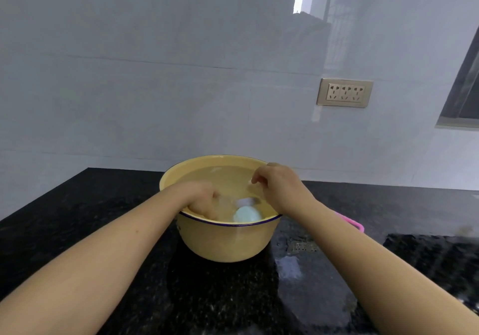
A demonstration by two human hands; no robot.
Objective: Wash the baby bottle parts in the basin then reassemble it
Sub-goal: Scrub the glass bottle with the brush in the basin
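- Left hand [201, 200] is dipping into the yellow basin [223, 241], underwater and blurred; grip unclear.
- Right hand [278, 187] is curling its fingers above the water; hold unclear.
- Pale blue bottle part [247, 214] is floating inside.

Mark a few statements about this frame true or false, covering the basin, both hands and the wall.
1. The yellow basin holds water. True.
2. The left hand is held outside the basin. False: it is dipped into the water inside it.
3. A pale blue part lies in the basin by its near rim. True.
4. The wall socket is to the left of the basin. False: it is up on the right.
5. The right hand is over the basin. True.
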